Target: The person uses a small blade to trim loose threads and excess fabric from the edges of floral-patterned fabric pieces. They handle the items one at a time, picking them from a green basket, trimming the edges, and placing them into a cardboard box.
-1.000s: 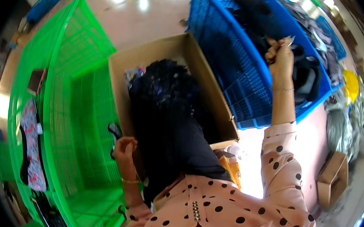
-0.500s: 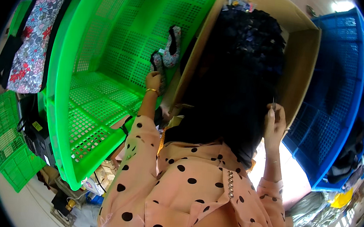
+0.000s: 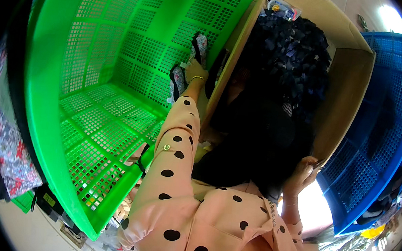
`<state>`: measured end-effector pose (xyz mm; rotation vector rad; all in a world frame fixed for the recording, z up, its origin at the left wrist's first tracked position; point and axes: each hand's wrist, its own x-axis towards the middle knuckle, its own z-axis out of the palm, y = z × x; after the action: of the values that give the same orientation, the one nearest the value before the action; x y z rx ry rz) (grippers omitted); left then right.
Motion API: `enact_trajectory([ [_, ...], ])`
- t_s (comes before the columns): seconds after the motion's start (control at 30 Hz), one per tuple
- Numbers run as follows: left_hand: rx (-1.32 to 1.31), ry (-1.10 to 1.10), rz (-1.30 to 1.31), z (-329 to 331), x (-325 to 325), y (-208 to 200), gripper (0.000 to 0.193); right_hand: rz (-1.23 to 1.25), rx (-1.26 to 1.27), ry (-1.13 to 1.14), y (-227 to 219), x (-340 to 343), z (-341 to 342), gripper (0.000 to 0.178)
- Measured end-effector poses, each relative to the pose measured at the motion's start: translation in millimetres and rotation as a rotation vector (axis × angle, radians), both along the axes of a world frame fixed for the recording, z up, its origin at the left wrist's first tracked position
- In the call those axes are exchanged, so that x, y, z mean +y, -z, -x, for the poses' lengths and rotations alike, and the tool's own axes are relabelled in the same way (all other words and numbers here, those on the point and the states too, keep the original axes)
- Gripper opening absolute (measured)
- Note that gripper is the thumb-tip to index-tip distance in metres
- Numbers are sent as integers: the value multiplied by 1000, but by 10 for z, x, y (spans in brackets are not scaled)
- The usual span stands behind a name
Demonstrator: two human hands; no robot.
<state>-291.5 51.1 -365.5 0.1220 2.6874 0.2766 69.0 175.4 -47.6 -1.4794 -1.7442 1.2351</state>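
Inside the green crate (image 3: 166,7), two floral fabric pieces with black edging lie against its right side. My left hand (image 3: 196,71) is closed on the lower end of the upper floral fabric piece (image 3: 200,48). The lower floral fabric piece (image 3: 178,79) lies beside my wrist, apart from my fingers. At the near right edge of the cardboard box, my right hand (image 3: 301,176) is closed around a small pointed metal tool (image 3: 320,163); only its dark end shows, and its kind is unclear.
Between the crates stands the cardboard box (image 3: 351,98), holding a heap of dark scraps (image 3: 288,56) and a small plastic packet (image 3: 282,9). A blue crate (image 3: 373,155) is on the right. Large floral fabric (image 3: 10,142) hangs at the far left.
My left hand has moved from the lower floral piece to the upper one. My right hand has come nearer to my body, tool still in it. The view has shifted.
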Motion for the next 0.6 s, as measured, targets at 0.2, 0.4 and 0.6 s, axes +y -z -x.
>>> enact_trajectory([
  [0.2,149,95,-153,35,-194,-232,33,-53,-22,-57,17,36,-39,25],
  [0.4,345,563,-809,-365,-228,-2122,30,129,134,-64,-180,54,66,15],
  [0.6,390,978,-716,-1710,-355,-3772,37,256,347,-261,-724,73,175,23],
])
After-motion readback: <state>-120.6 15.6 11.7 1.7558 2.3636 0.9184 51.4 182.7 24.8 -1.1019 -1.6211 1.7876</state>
